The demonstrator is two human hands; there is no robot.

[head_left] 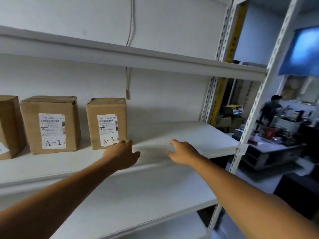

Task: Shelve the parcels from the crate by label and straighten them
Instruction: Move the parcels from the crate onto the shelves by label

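left hand [123,152] fingers loose, at box [107,123] corner | right hand [181,152] spread, empty, over shelf [198,135] | boxes labelled "A-1"

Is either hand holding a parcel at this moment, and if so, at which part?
Nothing is held. The left hand is beside the lower right corner of the right A-1 parcel, fingers loose; contact cannot be told. The right hand hovers open over the shelf.
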